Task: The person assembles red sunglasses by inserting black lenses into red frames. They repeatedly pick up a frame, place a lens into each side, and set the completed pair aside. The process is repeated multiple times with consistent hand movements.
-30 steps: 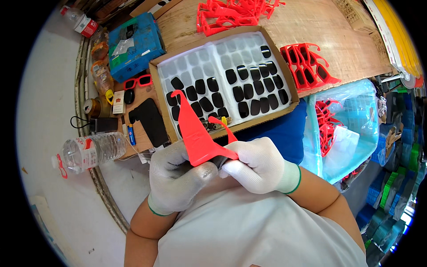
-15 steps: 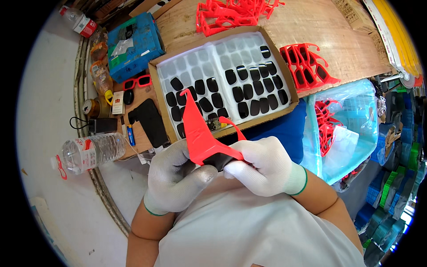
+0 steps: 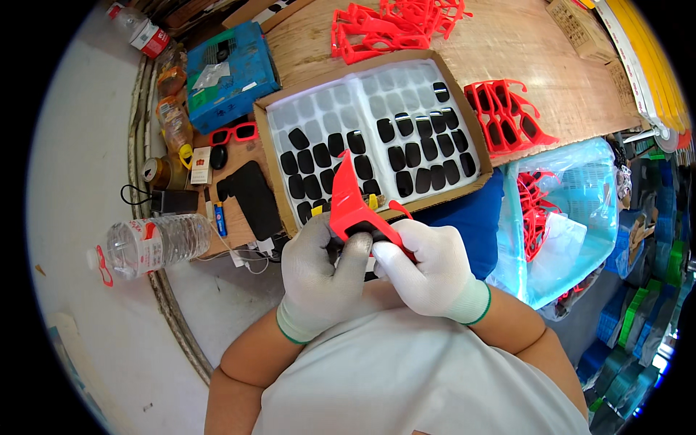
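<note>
Between my gloved hands are red sunglasses [image 3: 346, 194], tilted, with one temple arm pointing up and away from me. A dark lens [image 3: 359, 228] shows in the frame's front. My left hand [image 3: 322, 272] pinches the left end, its thumb pressed near that lens. On the other end, my right hand [image 3: 431, 272] is closed with thumb and fingers around the red rim. Just beyond the hands lies a cardboard box [image 3: 475, 181] with a white lens tray, where many dark lenses [image 3: 404, 181] sit in pockets. Fingers hide part of the sunglasses.
Red sunglasses [image 3: 507, 116] lie stacked right of the box; more red frames [image 3: 399, 29] are heaped behind it. A blue plastic-lined basket [image 3: 558, 275] stands at right. At left are a large water bottle [image 3: 156, 246], a blue case [image 3: 232, 72] and a black flat object [image 3: 252, 199].
My left hand has shifted right, nearer my right hand, and its thumb now presses by the lens. The sunglasses have turned slightly and moved right. The whole view has shifted a little.
</note>
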`<state>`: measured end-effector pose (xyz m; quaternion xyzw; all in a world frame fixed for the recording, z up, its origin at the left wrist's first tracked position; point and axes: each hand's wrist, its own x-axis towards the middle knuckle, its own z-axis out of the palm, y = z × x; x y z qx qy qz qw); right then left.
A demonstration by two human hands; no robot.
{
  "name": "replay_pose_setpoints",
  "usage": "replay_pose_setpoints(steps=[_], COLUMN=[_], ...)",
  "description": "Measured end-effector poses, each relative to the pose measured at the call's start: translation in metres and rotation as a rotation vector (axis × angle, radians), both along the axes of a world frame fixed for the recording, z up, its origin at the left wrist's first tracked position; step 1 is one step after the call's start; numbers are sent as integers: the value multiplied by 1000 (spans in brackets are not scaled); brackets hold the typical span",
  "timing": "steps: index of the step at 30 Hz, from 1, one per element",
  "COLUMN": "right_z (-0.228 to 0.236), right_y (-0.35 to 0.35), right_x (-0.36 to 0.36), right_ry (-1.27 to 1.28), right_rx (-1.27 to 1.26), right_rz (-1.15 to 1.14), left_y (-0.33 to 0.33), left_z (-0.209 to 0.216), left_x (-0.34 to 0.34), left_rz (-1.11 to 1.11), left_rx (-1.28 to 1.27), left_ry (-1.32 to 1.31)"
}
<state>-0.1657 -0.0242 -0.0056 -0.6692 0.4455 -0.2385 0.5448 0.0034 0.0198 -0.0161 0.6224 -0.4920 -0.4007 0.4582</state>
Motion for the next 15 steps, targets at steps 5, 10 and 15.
replay_pose_setpoints(steps=[5, 10, 15], right_z=[0, 3, -13], right_y=[-5, -12, -18], right_x=[5, -1, -10], right_ry=[-21, -114, -127], right_rx=[-54, 109, -181], right_rz=[-26, 83, 103], left_y=[-6, -4, -5], left_z=[6, 2, 12], left_x=[-5, 2, 13], left_rz=[32, 6, 209], left_rx=[-108, -89, 86], left_ry=[-117, 186, 528])
